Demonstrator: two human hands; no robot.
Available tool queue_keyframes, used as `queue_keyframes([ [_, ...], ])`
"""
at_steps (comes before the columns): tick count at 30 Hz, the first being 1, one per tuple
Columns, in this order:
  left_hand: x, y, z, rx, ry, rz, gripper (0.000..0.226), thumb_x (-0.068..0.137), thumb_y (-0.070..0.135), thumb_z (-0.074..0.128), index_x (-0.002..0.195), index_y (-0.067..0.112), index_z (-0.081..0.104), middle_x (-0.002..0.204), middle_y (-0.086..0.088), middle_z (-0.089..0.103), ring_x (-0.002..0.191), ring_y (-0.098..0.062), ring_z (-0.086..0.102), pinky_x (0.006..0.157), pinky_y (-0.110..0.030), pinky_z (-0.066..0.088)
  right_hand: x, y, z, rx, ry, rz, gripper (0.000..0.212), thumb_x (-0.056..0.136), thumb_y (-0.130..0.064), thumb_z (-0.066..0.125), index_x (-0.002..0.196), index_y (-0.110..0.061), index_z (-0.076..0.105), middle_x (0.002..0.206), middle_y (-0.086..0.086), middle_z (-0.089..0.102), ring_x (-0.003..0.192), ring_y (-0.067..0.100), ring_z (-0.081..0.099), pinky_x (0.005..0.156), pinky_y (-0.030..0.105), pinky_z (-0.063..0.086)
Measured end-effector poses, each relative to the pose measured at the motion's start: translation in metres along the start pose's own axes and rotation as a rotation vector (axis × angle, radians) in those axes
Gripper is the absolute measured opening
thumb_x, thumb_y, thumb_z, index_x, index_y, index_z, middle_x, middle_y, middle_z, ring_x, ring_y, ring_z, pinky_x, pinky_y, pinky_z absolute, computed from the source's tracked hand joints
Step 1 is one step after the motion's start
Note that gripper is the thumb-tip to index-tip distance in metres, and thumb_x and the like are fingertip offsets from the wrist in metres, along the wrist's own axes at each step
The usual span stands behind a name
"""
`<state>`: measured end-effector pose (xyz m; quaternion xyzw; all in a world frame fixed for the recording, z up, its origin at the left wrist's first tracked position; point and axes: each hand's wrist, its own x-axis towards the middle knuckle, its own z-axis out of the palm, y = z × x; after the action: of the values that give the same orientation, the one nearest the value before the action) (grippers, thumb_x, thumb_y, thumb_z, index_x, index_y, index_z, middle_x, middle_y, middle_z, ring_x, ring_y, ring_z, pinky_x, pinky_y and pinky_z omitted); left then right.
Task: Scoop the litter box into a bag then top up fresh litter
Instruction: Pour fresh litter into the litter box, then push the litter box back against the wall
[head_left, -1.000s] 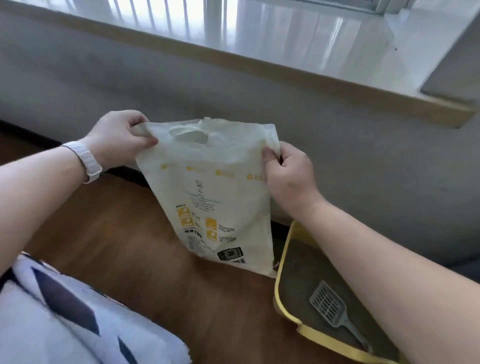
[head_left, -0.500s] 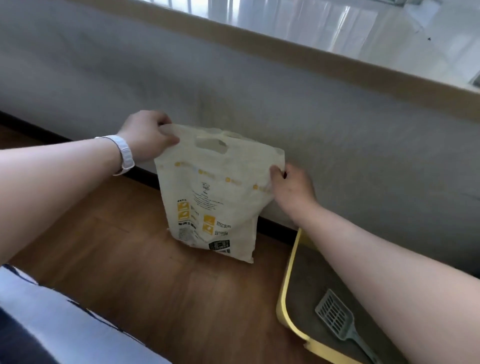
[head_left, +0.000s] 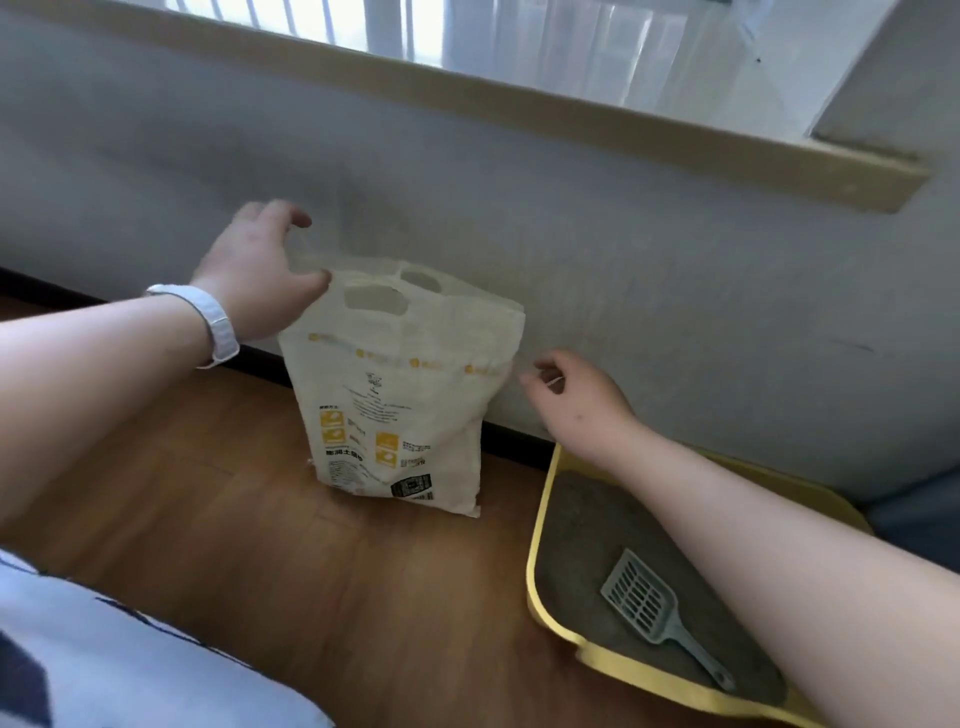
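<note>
Cream plastic litter bag with yellow print (head_left: 400, 395) stands upright on brown wooden floor (head_left: 260, 519) against grey wall (head_left: 675, 312), long axis 12–6, cut-out handle up | left hand (head_left: 254, 270) at its 10 o'clock, fingers spread, thumb touching top corner | right hand (head_left: 576, 400) at 3 o'clock, loosely curled, just clear, empty | yellow litter box (head_left: 535, 561) at 4 o'clock, grey slotted scoop (head_left: 644, 603) inside, handle towards 5.

I see a grey wall (head_left: 649, 249) with a tan sill (head_left: 519, 104) along its top, daylight glaring off the ledge (head_left: 597, 52) behind it. A dark skirting (head_left: 511, 441) meets the brown wood floor (head_left: 223, 493).
</note>
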<state>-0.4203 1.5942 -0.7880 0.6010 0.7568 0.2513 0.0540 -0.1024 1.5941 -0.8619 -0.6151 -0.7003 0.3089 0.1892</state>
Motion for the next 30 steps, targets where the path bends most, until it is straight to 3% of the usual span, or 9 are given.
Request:
queue_keyframes([
  [5, -0.037, 0.039, 0.003, 0.086, -0.139, 0.191, 0.056, 0.087, 0.039, 0.063, 0.138, 0.024, 0.043, 0.147, 0.0, 0.037, 0.133, -0.025, 0.04, 0.106, -0.044, 0.039, -0.039, 0.011, -0.028, -0.219, -0.043, -0.136, 0.055, 0.093, -0.053, 0.048, 0.14, -0.026, 0.045, 0.143, -0.004, 0.046, 0.126, 0.017, 0.047, 0.096, 0.031, 0.042],
  [10, -0.077, 0.08, 0.011, 0.256, -0.295, 0.377, 0.062, 0.089, 0.047, 0.06, 0.143, 0.028, 0.039, 0.157, 0.002, 0.027, 0.141, -0.024, 0.032, 0.114, -0.04, 0.032, -0.071, 0.025, -0.052, -0.337, -0.065, -0.152, 0.055, 0.093, -0.054, 0.047, 0.141, -0.028, 0.044, 0.143, -0.003, 0.044, 0.129, 0.019, 0.044, 0.101, 0.036, 0.043],
  [16, -0.114, 0.119, 0.024, 0.385, -0.351, 0.508, 0.064, 0.09, 0.05, 0.056, 0.147, 0.029, 0.034, 0.16, 0.003, 0.022, 0.143, -0.022, 0.028, 0.114, -0.037, 0.028, -0.107, 0.05, -0.077, -0.387, -0.08, -0.131, 0.054, 0.095, -0.052, 0.046, 0.144, -0.03, 0.04, 0.15, 0.0, 0.038, 0.138, 0.022, 0.036, 0.109, 0.04, 0.035],
  [30, -0.212, 0.25, 0.129, 0.452, -0.551, 0.732, 0.063, 0.091, 0.057, 0.047, 0.146, 0.029, 0.032, 0.158, 0.0, 0.026, 0.143, -0.024, 0.027, 0.114, -0.04, 0.029, -0.182, 0.17, -0.138, -0.492, -0.118, -0.054, 0.057, 0.093, -0.054, 0.042, 0.144, -0.029, 0.039, 0.149, -0.001, 0.038, 0.136, 0.022, 0.034, 0.109, 0.042, 0.035],
])
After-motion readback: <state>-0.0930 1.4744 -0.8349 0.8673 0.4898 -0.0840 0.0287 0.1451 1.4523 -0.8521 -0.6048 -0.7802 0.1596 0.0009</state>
